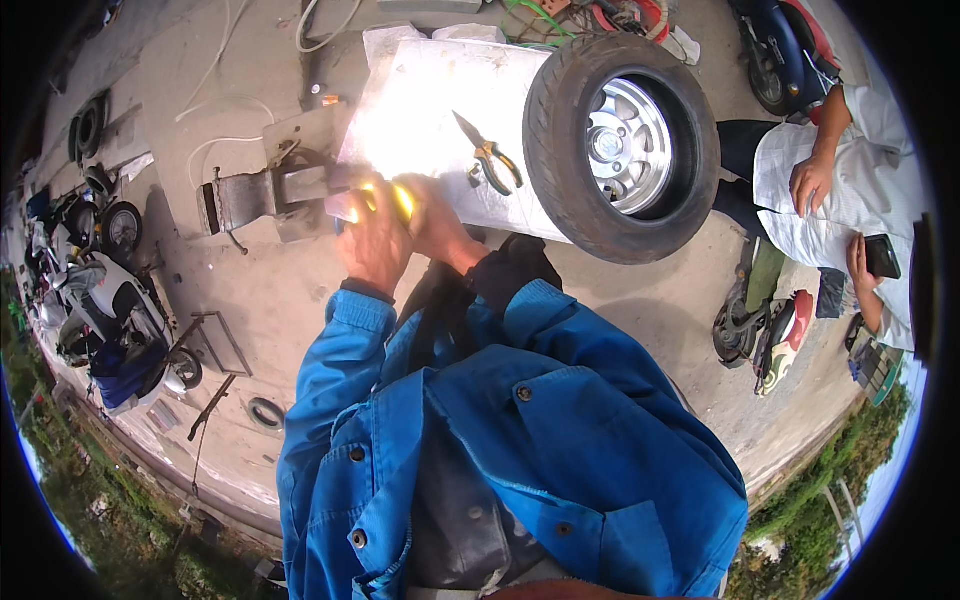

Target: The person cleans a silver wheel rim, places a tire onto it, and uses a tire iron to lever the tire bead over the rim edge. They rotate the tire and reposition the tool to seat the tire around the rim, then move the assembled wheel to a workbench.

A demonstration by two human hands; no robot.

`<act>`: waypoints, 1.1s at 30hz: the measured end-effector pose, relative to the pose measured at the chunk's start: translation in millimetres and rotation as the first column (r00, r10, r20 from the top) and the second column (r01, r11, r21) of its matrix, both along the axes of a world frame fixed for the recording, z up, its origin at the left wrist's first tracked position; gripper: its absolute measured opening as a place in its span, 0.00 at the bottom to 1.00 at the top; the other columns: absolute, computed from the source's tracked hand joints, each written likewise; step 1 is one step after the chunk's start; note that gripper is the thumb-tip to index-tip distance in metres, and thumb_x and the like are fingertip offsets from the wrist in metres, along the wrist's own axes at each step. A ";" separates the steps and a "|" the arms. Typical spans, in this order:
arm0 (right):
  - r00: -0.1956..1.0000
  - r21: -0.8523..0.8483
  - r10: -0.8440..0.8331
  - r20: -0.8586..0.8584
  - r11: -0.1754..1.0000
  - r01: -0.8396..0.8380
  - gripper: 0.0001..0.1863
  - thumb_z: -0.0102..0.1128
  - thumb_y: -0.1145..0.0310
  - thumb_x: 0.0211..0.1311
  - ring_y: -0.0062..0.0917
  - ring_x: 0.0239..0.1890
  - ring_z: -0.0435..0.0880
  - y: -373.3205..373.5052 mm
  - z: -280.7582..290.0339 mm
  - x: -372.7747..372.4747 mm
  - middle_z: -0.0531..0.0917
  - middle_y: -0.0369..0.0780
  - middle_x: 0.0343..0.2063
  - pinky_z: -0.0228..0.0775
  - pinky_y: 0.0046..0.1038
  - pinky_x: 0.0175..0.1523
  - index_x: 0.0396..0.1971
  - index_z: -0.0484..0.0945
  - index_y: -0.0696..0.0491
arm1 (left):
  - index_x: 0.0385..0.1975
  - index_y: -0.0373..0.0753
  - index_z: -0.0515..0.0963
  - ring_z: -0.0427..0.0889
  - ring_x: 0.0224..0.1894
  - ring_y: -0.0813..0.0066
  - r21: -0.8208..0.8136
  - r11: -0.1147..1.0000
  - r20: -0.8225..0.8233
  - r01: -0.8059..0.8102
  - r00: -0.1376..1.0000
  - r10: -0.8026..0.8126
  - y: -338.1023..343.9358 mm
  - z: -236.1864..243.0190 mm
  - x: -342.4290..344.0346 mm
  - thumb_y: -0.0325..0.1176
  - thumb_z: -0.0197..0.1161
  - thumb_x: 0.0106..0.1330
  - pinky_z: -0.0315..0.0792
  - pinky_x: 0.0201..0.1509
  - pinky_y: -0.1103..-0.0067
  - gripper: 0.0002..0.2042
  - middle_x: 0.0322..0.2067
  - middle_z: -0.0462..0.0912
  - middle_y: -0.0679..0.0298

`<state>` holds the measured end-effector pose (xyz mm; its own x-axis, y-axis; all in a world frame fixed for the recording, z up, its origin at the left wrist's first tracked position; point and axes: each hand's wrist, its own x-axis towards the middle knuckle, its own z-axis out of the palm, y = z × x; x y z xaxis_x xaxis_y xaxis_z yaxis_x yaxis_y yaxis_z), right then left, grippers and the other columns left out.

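My left hand [376, 243] and my right hand [438, 226] are close together at the near left corner of a white sheet-covered surface [420, 85]. Both have their fingers closed around something with bright yellow patches; glare and the fingers hide what it is. Right of them, on the white surface, lie pliers [489, 160] with yellow and black handles, jaws pointing away. Beside the handles sits a small dark piece [474, 176], too small to name. Further right stands a black tyre [560, 150] around a silver spoked wheel rim [630, 140].
A metal frame-like fixture [245, 197] is just left of my hands. Another person in a white top [800, 180] stands right of the tyre, holding a dark phone [882, 257]. Motorcycles [125, 320] line the left side. A loose tyre [266, 413] lies on the ground.
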<state>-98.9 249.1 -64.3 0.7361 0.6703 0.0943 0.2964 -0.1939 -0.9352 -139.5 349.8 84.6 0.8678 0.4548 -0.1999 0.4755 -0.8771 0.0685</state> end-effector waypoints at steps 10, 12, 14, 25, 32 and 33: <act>0.975 -0.092 0.104 -0.197 0.988 -0.124 0.48 0.87 0.58 0.52 0.51 0.72 0.73 -10.1 60.6 21.9 0.75 0.52 0.68 0.66 0.44 0.77 0.71 0.69 0.54 | 0.79 0.47 0.65 0.74 0.68 0.40 0.132 0.679 -0.025 0.722 0.687 -0.726 38.8 20.1 -6.5 0.43 0.81 0.56 0.79 0.65 0.60 0.48 0.72 0.69 0.46; 0.987 -0.127 0.080 -0.139 0.987 -0.098 0.49 0.87 0.57 0.52 0.50 0.72 0.73 -13.7 41.7 17.9 0.76 0.52 0.67 0.66 0.43 0.77 0.71 0.69 0.54 | 0.75 0.46 0.68 0.78 0.62 0.42 0.010 0.713 -0.025 0.701 0.713 -0.701 43.3 28.9 2.5 0.41 0.81 0.54 0.82 0.58 0.63 0.46 0.67 0.73 0.42; 0.994 -0.099 -0.007 -0.111 0.995 -0.004 0.49 0.88 0.59 0.50 0.50 0.71 0.73 -17.1 36.1 11.6 0.75 0.52 0.67 0.67 0.45 0.77 0.71 0.69 0.53 | 0.72 0.44 0.70 0.82 0.57 0.42 -0.097 0.812 -0.020 0.576 0.814 -0.580 38.0 34.3 6.6 0.43 0.81 0.54 0.84 0.54 0.62 0.43 0.64 0.75 0.40; 0.967 -0.346 -0.028 0.252 0.931 0.117 0.41 0.82 0.73 0.50 0.48 0.70 0.74 -76.6 54.1 37.9 0.74 0.47 0.68 0.68 0.48 0.74 0.68 0.77 0.53 | 0.73 0.31 0.63 0.81 0.61 0.35 -0.459 0.878 0.122 -0.137 0.969 0.215 22.4 31.9 -22.7 0.57 0.77 0.65 0.80 0.63 0.55 0.46 0.63 0.75 0.36; 0.853 -0.697 0.202 0.481 0.678 0.232 0.15 0.65 0.75 0.64 0.44 0.52 0.84 -69.9 -7.0 43.5 0.78 0.50 0.48 0.83 0.41 0.53 0.50 0.82 0.61 | 0.76 0.29 0.61 0.79 0.69 0.41 -0.533 0.820 0.139 -0.207 0.935 0.326 25.3 40.3 -52.6 0.57 0.78 0.66 0.76 0.72 0.59 0.49 0.68 0.74 0.37; 0.803 -0.659 0.220 0.554 0.705 0.262 0.11 0.63 0.76 0.64 0.43 0.46 0.85 -69.9 -9.8 43.4 0.77 0.49 0.42 0.85 0.39 0.46 0.46 0.81 0.61 | 0.76 0.29 0.62 0.79 0.69 0.41 -0.523 0.830 0.167 -0.195 0.931 0.324 26.8 37.6 -58.7 0.57 0.78 0.66 0.76 0.72 0.59 0.49 0.68 0.74 0.37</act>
